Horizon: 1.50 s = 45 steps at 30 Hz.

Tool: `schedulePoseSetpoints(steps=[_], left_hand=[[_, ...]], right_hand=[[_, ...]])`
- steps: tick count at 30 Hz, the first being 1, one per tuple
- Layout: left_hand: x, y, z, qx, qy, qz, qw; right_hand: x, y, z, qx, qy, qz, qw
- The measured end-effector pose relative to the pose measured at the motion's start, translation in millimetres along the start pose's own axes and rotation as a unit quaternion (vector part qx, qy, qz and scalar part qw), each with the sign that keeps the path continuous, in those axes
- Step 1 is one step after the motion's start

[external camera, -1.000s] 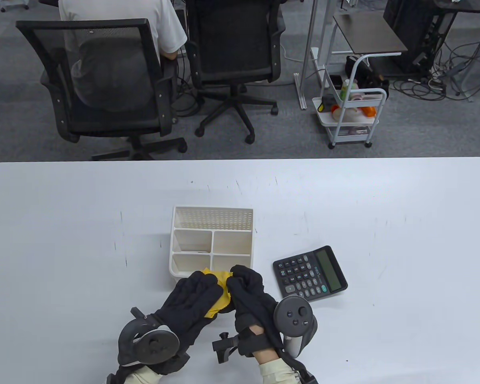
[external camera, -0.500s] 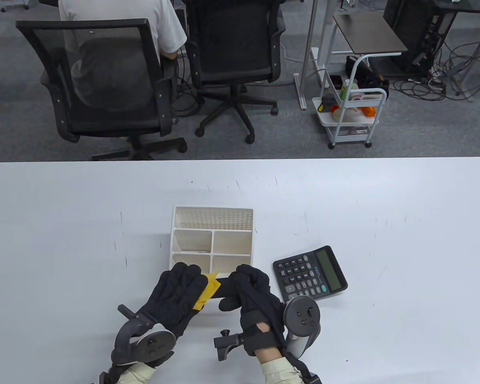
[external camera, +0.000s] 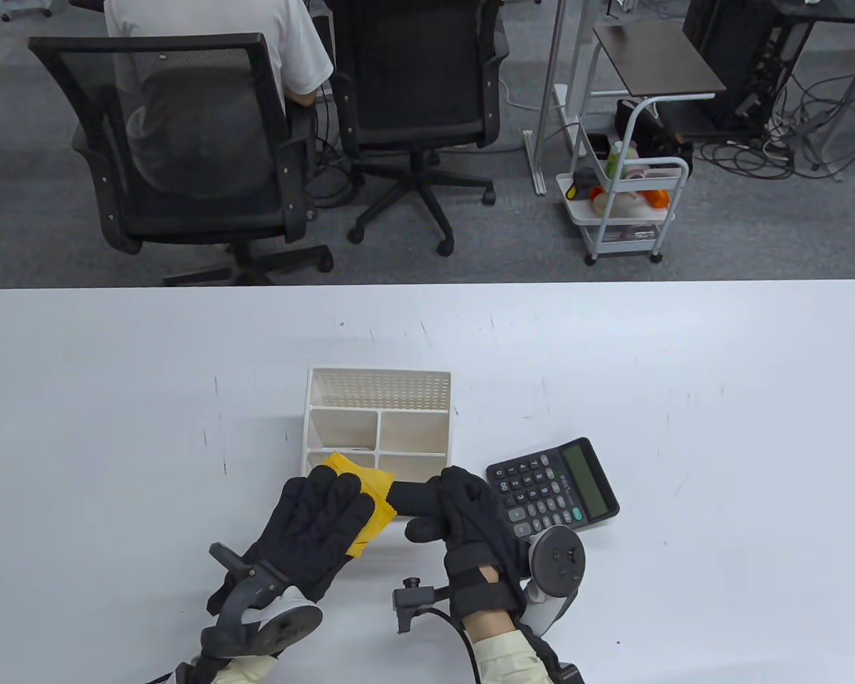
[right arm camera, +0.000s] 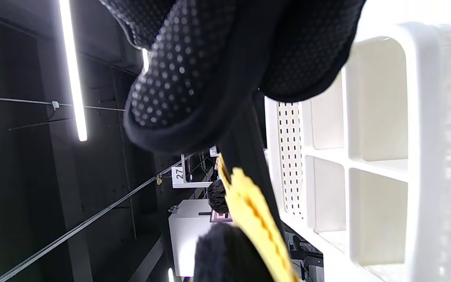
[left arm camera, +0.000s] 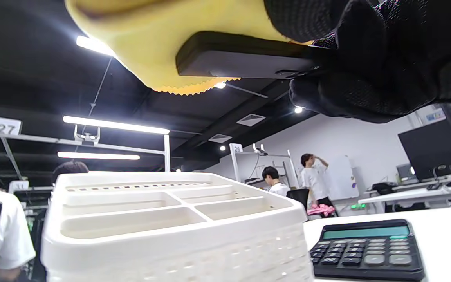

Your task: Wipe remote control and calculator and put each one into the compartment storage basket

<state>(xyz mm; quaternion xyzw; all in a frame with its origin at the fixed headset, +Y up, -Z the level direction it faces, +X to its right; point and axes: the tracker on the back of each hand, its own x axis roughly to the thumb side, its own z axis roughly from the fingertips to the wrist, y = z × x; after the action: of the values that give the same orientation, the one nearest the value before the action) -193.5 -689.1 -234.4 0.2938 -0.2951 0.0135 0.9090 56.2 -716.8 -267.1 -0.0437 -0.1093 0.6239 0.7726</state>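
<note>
We count one black remote control (external camera: 415, 493), one calculator (external camera: 552, 486), one yellow cloth (external camera: 362, 499) and one white compartment storage basket (external camera: 377, 374) on the white tabletop (external camera: 719, 427). Our right hand (external camera: 463, 509) grips the remote control by one end, fingers curled round it, and holds it level above the near edge of the basket, its free end pointing toward 9 o'clock. Our left hand (external camera: 313, 527) holds the cloth over that free end, fingers fairly straight on top; in the left wrist view the cloth (left arm camera: 163, 47) lies against the upper face of the remote control (left arm camera: 241, 60). The basket shows one long perforated slot at its 12 o'clock side and four smaller compartments below it; we see nothing in those that show. The calculator lies flat at 3 o'clock of the basket, just beside our right hand, display toward 1 o'clock; its key legends are too small to read. In the room behind, a hanging sign (left arm camera: 4, 127) reads "27"
</note>
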Motion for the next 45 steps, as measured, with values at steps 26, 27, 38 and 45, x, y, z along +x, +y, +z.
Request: schedulePoseSetpoints(steps=[26,27,38,45], left_hand=[[-14.7,-3.8,1.8,-0.014,0.058,0.052,0.997],[-11.8,-3.5,0.8,-0.013,0.053,0.059,0.997],[12.0,-0.4,-6.9,-0.016,0.005,0.074,0.997],[-13.7,-2.4,-2.0,-0.023,0.047,0.045,0.998]], right_hand=[[-2.1,9.5,5.5,0.008,-0.01,0.012,1.0],[-3.1,10.4,5.6,0.012,-0.007,0.011,1.0],[-9.3,18.7,7.7,0.045,0.013,0.014,0.999],[-5.1,11.3,4.0,0.028,0.011,0.016,0.999]])
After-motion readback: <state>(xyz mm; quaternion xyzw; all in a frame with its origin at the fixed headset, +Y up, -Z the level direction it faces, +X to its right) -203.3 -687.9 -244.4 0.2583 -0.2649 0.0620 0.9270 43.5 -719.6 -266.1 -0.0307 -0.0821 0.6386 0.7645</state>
